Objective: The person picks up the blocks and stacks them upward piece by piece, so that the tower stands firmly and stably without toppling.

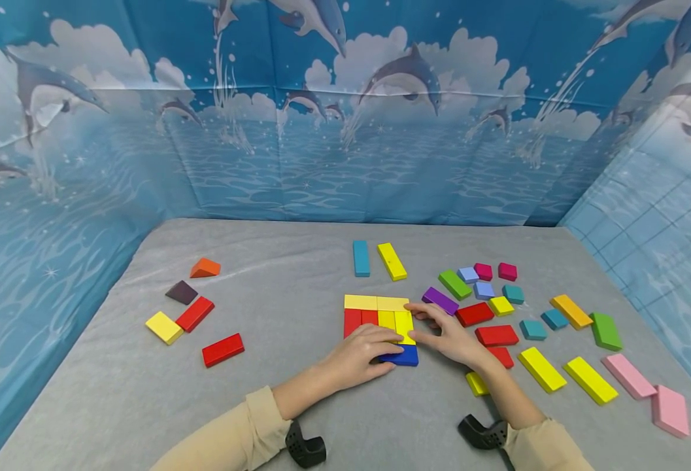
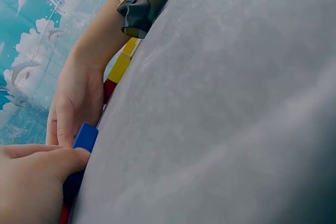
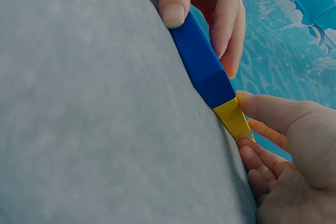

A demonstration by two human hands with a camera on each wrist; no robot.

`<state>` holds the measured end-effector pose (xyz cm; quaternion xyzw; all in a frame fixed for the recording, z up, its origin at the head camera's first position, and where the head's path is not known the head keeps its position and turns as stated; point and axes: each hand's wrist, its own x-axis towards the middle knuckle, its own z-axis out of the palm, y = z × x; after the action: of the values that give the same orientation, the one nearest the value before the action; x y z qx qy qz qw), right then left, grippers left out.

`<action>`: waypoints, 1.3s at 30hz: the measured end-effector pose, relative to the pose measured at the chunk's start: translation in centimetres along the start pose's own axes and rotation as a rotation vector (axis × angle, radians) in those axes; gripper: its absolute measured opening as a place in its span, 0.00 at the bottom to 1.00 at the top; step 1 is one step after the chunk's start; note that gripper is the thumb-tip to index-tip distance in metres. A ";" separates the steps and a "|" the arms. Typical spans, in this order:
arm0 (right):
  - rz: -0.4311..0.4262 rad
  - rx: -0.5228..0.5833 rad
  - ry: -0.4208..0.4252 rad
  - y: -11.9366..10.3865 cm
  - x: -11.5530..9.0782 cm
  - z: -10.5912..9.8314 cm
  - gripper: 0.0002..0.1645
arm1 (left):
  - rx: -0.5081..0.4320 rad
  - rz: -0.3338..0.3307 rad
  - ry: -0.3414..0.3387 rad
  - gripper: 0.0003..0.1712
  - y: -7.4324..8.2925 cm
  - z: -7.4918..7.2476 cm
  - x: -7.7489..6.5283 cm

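Observation:
Wooden blocks lie together in a flat rectangle mid-table: pale yellow blocks (image 1: 360, 302) along the far edge, red blocks (image 1: 352, 322) at left, yellow blocks (image 1: 404, 325) at right, and a blue block (image 1: 407, 358) along the near edge. My left hand (image 1: 353, 356) pinches the blue block, thumb on its near face and fingers over its top, hiding part of it and of the reds. My right hand (image 1: 451, 333) touches the right side of the group with thumb and fingers extended. In the right wrist view its thumb meets the yellow block (image 3: 233, 119) beside the blue one.
Beyond the group lie a light blue block (image 1: 361, 258) and a yellow block (image 1: 392, 261). Many loose coloured blocks spread at right, among them a purple block (image 1: 440, 301) near my right hand. A few more, including a red block (image 1: 223, 350), lie at left.

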<state>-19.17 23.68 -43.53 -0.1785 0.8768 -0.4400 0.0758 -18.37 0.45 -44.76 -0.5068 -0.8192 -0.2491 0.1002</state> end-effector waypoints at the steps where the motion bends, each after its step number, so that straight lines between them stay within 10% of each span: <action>1: -0.003 0.002 0.000 -0.1 0.0 0.0 0.31 | -0.024 -0.009 0.009 0.18 0.0 -0.1 -0.1; 10: 0.007 -0.012 -0.001 -1.4 -0.4 -0.1 0.31 | -0.244 -0.158 0.157 0.21 -2.1 -3.3 -3.4; 26: 0.011 -0.004 0.005 -2.9 -0.6 -0.2 0.30 | -0.090 -0.448 0.335 0.24 -5.8 -10.5 -16.7; 39: 0.007 -0.012 0.003 -0.8 -0.3 0.1 0.31 | -0.081 -0.590 0.305 0.24 -5.9 -12.0 -20.8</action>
<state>-18.70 23.27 -42.89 -0.1752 0.8801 -0.4348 0.0752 -14.98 -24.03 -44.93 -0.2082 -0.8956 -0.3728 0.1250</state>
